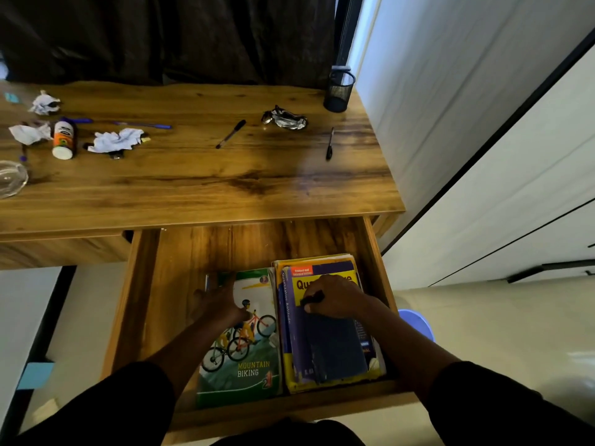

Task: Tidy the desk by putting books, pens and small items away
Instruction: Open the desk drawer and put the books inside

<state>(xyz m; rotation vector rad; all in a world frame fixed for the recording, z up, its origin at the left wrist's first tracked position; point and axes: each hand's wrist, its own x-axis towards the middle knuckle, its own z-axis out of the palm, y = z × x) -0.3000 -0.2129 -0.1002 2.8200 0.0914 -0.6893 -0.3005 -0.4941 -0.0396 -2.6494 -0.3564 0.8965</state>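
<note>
The desk drawer stands pulled out below the wooden desk. Inside it lie a green "Mountain Biking" book and, to its right, a yellow and purple book stack with a dark notebook on top. My left hand rests on the upper left part of the green book, fingers blurred. My right hand sits on the stack and grips a small black item like a marker. On the desk lie two black pens and a blue pen.
A black mesh pen cup stands at the desk's back right. Crumpled papers, a white bottle, crumpled foil and a glass dish lie on the desk. A white cabinet is on the right, a blue stool below it.
</note>
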